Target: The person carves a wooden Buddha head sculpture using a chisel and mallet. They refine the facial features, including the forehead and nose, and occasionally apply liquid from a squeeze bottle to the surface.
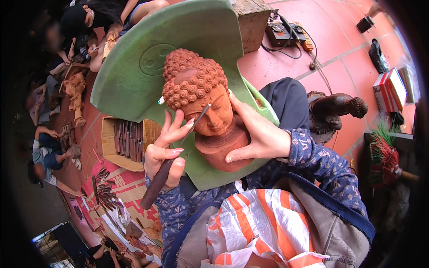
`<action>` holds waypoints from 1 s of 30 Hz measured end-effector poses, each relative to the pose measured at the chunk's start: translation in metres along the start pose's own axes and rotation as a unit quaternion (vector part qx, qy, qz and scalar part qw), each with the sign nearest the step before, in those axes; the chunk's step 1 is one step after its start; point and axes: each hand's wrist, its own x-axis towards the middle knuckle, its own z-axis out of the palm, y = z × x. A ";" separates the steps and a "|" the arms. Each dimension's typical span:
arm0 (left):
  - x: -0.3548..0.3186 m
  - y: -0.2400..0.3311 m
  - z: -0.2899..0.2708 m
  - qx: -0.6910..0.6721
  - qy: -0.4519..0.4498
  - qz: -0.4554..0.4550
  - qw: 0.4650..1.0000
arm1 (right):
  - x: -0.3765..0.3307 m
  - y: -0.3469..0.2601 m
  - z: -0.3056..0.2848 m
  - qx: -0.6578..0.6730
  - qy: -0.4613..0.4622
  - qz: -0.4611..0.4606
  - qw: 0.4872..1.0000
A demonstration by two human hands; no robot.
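Note:
A reddish-brown carved wooden head (196,89) with a curled-hair pattern lies on a green plastic sheet (134,67) across my lap. My left hand (165,154) grips a carving tool (172,158) by its dark wooden handle. The thin metal blade reaches up to the face, near the eye. My right hand (259,134) presses flat against the cheek and neck, steadying the head. Both forearms wear blue patterned sleeves.
A cardboard box of carving tools (127,143) sits left of my lap, with more tools on a red mat (103,192). A dark wooden statue (335,109) stands on the right, near a red broom (384,156). Other people work at the far left.

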 end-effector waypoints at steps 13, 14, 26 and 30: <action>0.002 -0.001 0.004 0.054 -0.002 0.001 0.999 | 0.000 -0.001 0.000 -0.022 -0.009 0.008 1.000; 0.002 0.000 0.003 0.052 -0.006 -0.003 0.999 | 0.000 -0.001 -0.001 -0.025 -0.011 0.010 1.000; 0.008 0.004 -0.005 0.031 -0.039 -0.056 0.997 | 0.001 -0.002 -0.001 -0.043 -0.011 0.003 0.999; 0.008 0.007 -0.012 -0.043 -0.071 -0.050 0.995 | 0.001 -0.001 -0.001 -0.010 -0.004 -0.005 1.000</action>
